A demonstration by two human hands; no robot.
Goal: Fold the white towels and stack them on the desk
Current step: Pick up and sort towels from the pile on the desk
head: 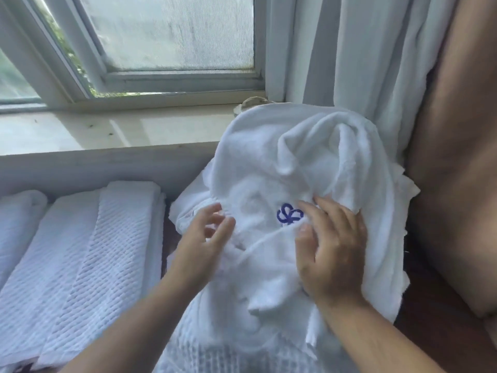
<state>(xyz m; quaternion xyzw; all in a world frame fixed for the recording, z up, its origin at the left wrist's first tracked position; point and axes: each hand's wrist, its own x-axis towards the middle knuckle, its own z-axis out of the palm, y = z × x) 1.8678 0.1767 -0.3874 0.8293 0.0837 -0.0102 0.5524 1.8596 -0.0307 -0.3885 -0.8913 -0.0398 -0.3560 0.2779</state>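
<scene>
- Because the towel [301, 168] is soft and floppy, it will sag and bend any way it is pulled, so it should be held by its edges or corners, not by the middle
- The towel sits in a big crumpled heap at the right side of the tabletop [168, 238], close to the curtain [357, 55] and the window sill [107, 127]
- A small blue mark [290, 214] is stitched on it, near the middle of the heap
- The right hand [333, 249] rests flat on the heap just beside the blue mark, fingers spread and pressing into the cloth, holding nothing
- The left hand [207, 235] is by the left side of the heap with fingers loosely bent; it looks like it is reaching for a fold, but I cannot tell if it pinches any cloth yet
- It looks light for its size, thick and fluffy, not slippery, and it will not break
- A thin hem edge [258, 249] runs between the two hands, and that looks like a good place to grab and follow to a corner
- Folded towels [80, 251] lie in neat rows on the left side of the tabletop, well apart from the heap
- A waffle cloth [204, 356] lies at the near edge, under the heap
</scene>
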